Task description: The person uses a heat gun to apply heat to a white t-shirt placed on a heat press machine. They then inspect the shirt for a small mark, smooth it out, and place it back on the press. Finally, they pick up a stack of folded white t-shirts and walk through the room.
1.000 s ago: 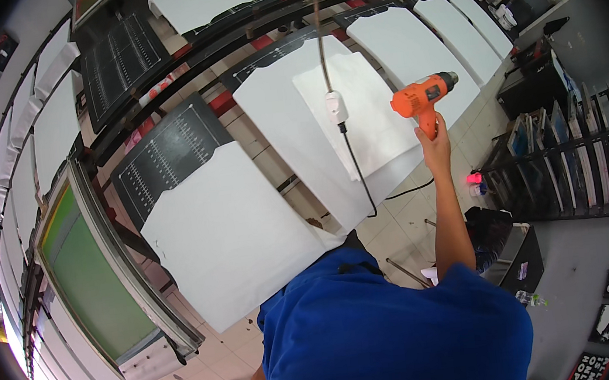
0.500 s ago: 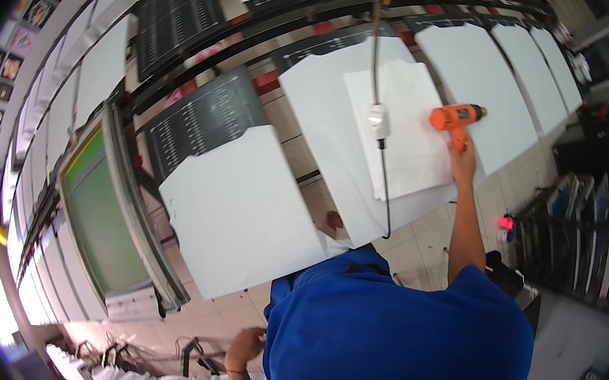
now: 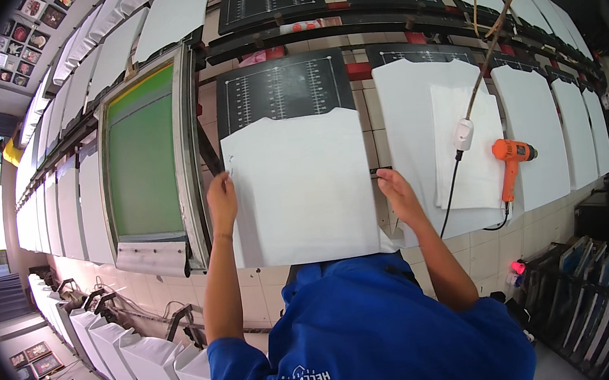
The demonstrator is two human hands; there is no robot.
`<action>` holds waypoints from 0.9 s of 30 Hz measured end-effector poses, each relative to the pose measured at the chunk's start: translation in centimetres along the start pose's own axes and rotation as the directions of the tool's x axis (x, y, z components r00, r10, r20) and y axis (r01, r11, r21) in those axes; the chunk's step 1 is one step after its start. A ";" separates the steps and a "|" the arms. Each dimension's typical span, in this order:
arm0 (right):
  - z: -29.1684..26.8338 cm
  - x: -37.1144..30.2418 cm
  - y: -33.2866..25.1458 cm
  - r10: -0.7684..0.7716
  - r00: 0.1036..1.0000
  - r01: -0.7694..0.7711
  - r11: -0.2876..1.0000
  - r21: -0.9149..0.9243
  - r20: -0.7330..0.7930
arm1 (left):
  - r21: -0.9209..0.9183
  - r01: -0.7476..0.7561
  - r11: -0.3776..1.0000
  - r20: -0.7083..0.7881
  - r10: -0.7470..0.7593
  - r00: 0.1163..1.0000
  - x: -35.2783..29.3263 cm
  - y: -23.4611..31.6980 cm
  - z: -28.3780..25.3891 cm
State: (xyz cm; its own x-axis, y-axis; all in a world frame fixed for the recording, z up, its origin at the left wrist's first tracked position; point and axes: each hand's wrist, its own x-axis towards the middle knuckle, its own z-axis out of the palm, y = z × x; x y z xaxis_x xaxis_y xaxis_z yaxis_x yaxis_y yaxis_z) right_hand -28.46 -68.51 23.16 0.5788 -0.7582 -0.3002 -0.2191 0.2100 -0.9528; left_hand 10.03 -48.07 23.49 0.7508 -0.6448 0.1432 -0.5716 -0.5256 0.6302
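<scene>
A white shirt piece (image 3: pixel 298 198) with a cut neckline lies flat over a black board (image 3: pixel 281 88) with white ruled markings. At its left edge is my left hand (image 3: pixel 222 202), fingers drawn together at the cloth's border. My right hand (image 3: pixel 400 191) hovers just off the right edge, over the gap beside the neighbouring board, its fingers loosely bent and apart with nothing visible in them. An orange heat gun (image 3: pixel 511 161) rests on white cloth farther right, away from both hands. Next to it lies a folded white cloth (image 3: pixel 465 128).
A framed green printing screen (image 3: pixel 142 162) stands left of the board. A power cable with a white connector (image 3: pixel 463 135) hangs at the right. More boards with white pieces (image 3: pixel 534 132) line the table. Behind a dark rail rack (image 3: pixel 591 301) stand several frames, low at the right.
My right hand has let go of the heat gun, now lying on the cloth, and moved left. My left hand has come up to the shirt piece's left side. The view has swung rightward in the picture.
</scene>
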 end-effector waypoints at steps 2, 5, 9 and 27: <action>3.3 1.9 3.0 0.072 0.989 -0.080 0.995 -0.058 -0.128 | 0.016 -0.067 0.998 -0.052 0.068 0.996 3.8 -2.1 1.0; 6.3 2.5 3.4 -0.029 0.945 -0.074 0.951 -0.300 -0.326 | 0.020 -0.058 0.998 -0.082 0.059 0.995 6.6 -3.8 1.7; 12.1 1.0 -2.3 -0.142 0.958 0.029 0.912 -0.409 -0.248 | 0.008 0.036 0.999 -0.038 -0.036 0.999 4.1 -3.9 2.5; 24.9 21.7 -8.5 -0.362 0.884 0.450 0.486 -0.750 0.296 | -0.075 0.005 0.997 0.014 -0.004 1.000 4.8 -3.1 -0.5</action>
State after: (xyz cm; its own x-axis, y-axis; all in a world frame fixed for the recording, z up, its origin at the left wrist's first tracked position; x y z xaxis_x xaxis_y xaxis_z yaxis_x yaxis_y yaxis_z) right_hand 5.53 -71.33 23.64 0.8232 -0.5639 0.0667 -0.4349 -0.7017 -0.5643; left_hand 15.59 -49.27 22.60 0.7483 -0.6505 0.1297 -0.5412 -0.4856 0.6865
